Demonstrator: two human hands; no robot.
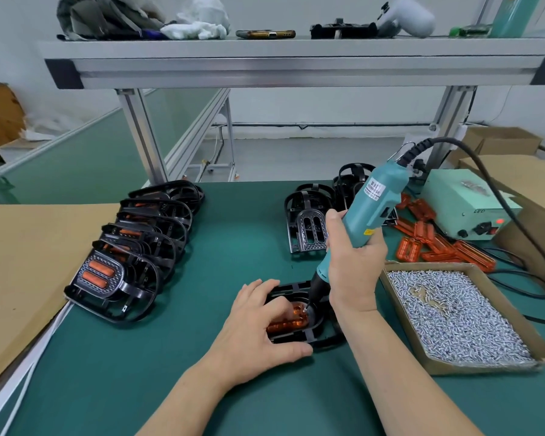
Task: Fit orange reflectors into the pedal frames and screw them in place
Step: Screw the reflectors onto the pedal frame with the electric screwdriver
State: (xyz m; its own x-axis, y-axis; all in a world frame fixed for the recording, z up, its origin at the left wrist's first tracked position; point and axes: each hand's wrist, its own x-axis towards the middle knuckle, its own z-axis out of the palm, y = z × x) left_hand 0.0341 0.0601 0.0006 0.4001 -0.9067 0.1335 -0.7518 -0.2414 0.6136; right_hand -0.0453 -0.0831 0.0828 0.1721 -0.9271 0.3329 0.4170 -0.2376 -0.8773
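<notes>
Tip of teal screwdriver [367, 212] meets ribbed orange reflector [291, 324] in black pedal frame [317, 338].

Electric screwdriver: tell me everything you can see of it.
The electric screwdriver has a teal plastic body with a white label, a black nose and a thin metal bit. A black cord and a wire hanging loop leave its top. It stands tilted, top leaning right. The right hand grips its lower body; the bit tip meets the orange reflector in the pedal frame that the left hand steadies.

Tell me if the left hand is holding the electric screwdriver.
No, the right hand grips the electric screwdriver; the left hand holds the pedal frame.
</notes>
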